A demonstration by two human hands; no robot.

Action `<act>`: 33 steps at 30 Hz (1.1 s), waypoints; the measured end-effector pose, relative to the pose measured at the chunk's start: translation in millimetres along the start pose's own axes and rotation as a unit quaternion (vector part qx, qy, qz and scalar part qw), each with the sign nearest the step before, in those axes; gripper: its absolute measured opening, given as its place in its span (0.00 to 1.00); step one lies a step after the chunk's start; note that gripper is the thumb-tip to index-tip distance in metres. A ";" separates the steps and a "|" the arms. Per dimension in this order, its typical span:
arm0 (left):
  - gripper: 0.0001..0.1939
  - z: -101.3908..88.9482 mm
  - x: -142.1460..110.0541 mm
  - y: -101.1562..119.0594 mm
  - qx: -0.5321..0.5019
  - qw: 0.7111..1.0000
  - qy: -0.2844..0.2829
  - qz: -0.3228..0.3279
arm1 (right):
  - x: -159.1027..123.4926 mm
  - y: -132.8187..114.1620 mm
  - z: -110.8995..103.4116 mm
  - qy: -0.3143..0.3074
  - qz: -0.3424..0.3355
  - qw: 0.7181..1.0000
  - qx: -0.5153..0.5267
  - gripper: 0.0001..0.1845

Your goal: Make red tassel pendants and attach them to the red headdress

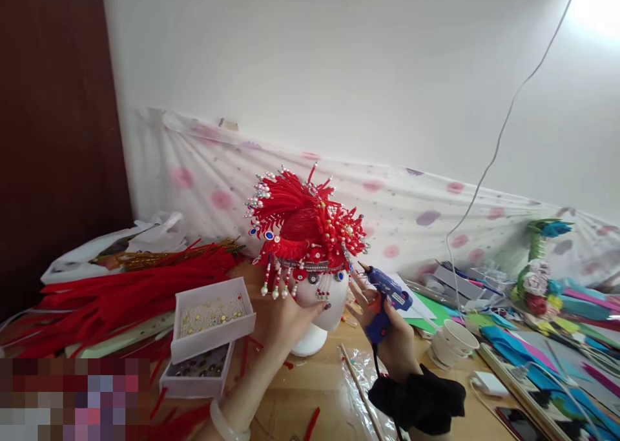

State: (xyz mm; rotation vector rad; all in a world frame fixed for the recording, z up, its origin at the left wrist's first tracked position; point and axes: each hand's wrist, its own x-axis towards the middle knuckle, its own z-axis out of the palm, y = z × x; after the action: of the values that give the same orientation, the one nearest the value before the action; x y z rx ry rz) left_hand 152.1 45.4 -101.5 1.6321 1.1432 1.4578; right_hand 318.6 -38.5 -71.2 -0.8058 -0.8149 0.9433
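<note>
A white mannequin head (314, 302) stands on its base in the middle of the table. It wears a red headdress (303, 225) covered in fuzzy red stems, pearls, blue-centred studs and hanging bead strings. My left hand (293, 321) holds the lower left side of the head, its thumb stretched across the front; some of its fingers are hidden at the head's side. My right hand (390, 338) grips a blue hot glue gun (385, 292) just right of the head. The gun's nozzle points up and left toward the headdress's right edge, apart from it.
Two white drawer boxes (213, 347) of beads are stacked on the left, by a pile of red fuzzy stems (130, 299). White cups (453, 341), coloured paper (527, 350), a phone (518, 423) and a white charger (489, 383) lie right. A wooden stick (361, 389) rests in front.
</note>
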 end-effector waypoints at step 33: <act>0.53 21.1 -13.3 -6.3 0.009 0.997 0.077 -0.017 | -41.1 -91.4 56.4 0.003 -0.306 0.791 -0.529 0.11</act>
State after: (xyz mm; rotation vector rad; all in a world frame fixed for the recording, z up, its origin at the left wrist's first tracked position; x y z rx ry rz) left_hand 171.8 37.4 -116.0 1.5247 1.2660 1.5782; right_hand 288.4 -96.3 23.6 -1.3615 -1.5120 -0.1994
